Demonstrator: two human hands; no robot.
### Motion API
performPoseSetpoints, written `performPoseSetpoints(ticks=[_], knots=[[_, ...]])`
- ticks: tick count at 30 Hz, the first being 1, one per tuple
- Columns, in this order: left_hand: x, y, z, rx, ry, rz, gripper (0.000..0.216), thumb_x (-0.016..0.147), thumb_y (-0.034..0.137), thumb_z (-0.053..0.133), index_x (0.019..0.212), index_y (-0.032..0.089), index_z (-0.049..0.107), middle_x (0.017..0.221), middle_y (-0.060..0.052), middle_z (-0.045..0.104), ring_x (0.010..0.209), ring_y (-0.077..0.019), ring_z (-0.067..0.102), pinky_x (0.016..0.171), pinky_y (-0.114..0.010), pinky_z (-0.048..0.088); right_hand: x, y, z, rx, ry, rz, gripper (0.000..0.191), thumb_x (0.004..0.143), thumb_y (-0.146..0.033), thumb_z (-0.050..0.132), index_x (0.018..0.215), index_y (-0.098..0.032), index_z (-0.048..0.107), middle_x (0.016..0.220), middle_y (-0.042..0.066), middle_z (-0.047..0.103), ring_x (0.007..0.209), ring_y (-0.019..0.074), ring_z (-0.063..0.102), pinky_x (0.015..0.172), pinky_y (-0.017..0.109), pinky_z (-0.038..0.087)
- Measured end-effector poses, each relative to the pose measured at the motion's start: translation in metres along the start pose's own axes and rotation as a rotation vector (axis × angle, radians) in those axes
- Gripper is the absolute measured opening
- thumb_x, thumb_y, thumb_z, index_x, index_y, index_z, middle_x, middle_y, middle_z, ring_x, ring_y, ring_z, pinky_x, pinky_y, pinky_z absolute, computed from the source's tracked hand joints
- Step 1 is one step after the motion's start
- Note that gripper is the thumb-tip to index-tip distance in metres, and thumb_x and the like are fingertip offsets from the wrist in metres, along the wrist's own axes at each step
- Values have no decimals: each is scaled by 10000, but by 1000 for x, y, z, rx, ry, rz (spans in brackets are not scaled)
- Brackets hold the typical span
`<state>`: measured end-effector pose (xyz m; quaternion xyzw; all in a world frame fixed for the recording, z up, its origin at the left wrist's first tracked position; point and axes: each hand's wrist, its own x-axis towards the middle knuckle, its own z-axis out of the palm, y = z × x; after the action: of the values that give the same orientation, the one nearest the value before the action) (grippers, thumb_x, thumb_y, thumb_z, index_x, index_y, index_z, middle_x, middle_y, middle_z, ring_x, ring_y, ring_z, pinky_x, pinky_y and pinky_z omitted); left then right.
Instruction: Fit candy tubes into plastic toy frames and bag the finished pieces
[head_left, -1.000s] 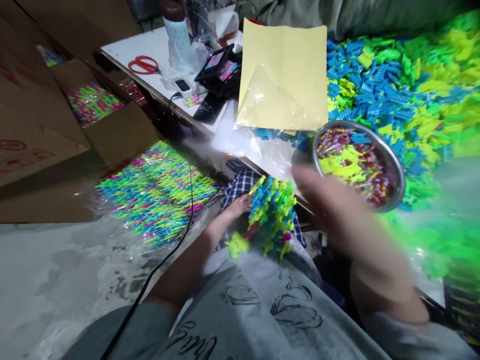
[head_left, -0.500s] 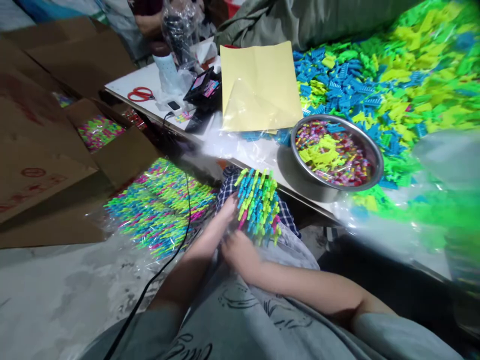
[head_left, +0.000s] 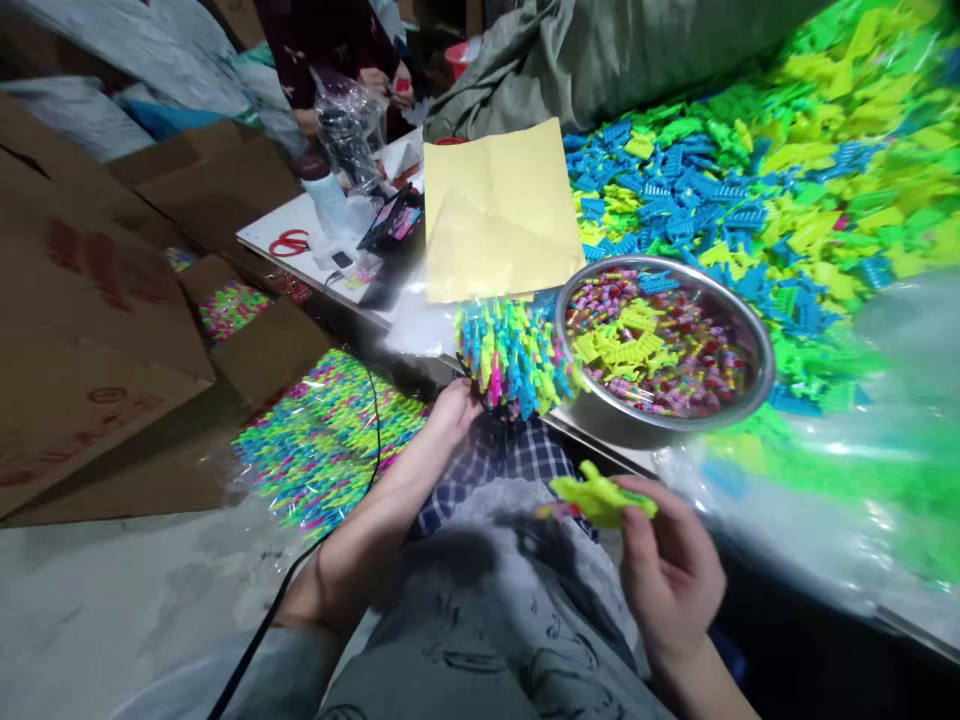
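Observation:
My left hand [head_left: 454, 408] is closed at the lower left of a dense bundle of small plastic pieces [head_left: 514, 355] in yellow, blue, green and pink. The bundle is up at the table's front edge, beside the steel bowl; its underside and some of my fingertips are hidden. Over my lap at the right, my right hand [head_left: 671, 570] pinches a yellow-green plastic toy piece [head_left: 596, 497] between thumb and fingers. A small reddish bit shows at that piece's left end, too blurred to name.
A steel bowl [head_left: 761, 385] holds small wrapped pink-red items with yellow pieces on top. Blue, green and yellow pieces [head_left: 697, 190] are heaped behind it. Yellow card [head_left: 499, 200], red scissors [head_left: 289, 243], cardboard boxes [head_left: 97, 330] and a black cable [head_left: 300, 565] lie leftward. Another person's hands [head_left: 386, 85] are at the back.
My right hand has left the bundle and moved right, now with a yellow-green piece in it. My left hand and the bundle have shifted up toward the table. The view has tilted slightly.

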<state>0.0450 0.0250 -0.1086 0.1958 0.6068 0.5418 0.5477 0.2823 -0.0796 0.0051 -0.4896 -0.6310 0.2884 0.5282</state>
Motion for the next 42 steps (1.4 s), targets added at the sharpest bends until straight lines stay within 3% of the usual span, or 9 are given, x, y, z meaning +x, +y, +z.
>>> performPoseSetpoints(ticks=[2,7,12,15,19,23,28,33,42], knots=[[11,4,7,34,59,34,126,823,166,370,785,167,490,624,5,551,574,-99,541,635,-257,467,11,28,-4,-138,150,-68,242,809,-190,503,1021,-278,580,898,61,636,827,236,608,698,396,488],[35,-4,3,223,233,122,214,816,296,430,656,169,493,480,52,421,425,-78,372,471,-209,327,31,90,0,-337,170,-357,330,768,-119,553,1067,-260,568,836,39,657,701,201,619,716,391,462],[35,-7,-14,406,287,185,295,729,335,560,505,157,487,446,43,408,457,-90,349,474,-220,266,38,94,6,-198,168,-121,316,794,-137,526,1086,-249,570,883,64,641,802,222,603,702,381,474],[10,-5,-17,395,284,232,271,783,380,478,646,157,549,563,22,490,576,-114,440,570,-220,336,44,83,11,-131,40,-100,320,798,-147,524,1101,-238,567,887,63,638,795,210,598,697,361,484],[-52,-19,-10,297,70,180,320,785,445,444,843,160,576,712,-14,583,696,-131,523,688,-242,396,48,69,21,-38,-146,-129,320,795,-121,522,1097,-217,570,874,60,643,740,185,595,670,332,495],[-106,-37,10,201,-266,5,366,686,468,564,811,126,603,589,-35,604,526,-138,530,544,-264,411,43,57,37,41,-243,-139,290,791,-116,530,1062,-198,590,896,71,649,794,192,600,723,339,491],[-128,-37,22,96,-257,-4,309,786,463,444,739,166,514,480,60,444,445,-67,404,483,-201,337,22,50,60,169,-160,72,327,786,-209,571,1111,-184,552,1024,92,623,909,205,594,788,349,486],[-117,-32,10,85,-345,-22,302,764,457,508,793,161,559,562,47,490,506,-71,450,492,-194,348,-7,54,80,7,-243,252,193,756,-314,610,871,-166,657,855,69,649,813,203,599,776,356,472],[-30,-54,-16,28,-220,-41,235,866,336,371,883,135,492,686,-20,588,576,-98,582,595,-244,464,-17,71,104,-207,20,242,273,816,-385,517,810,-148,653,724,55,630,666,181,583,644,302,458]])
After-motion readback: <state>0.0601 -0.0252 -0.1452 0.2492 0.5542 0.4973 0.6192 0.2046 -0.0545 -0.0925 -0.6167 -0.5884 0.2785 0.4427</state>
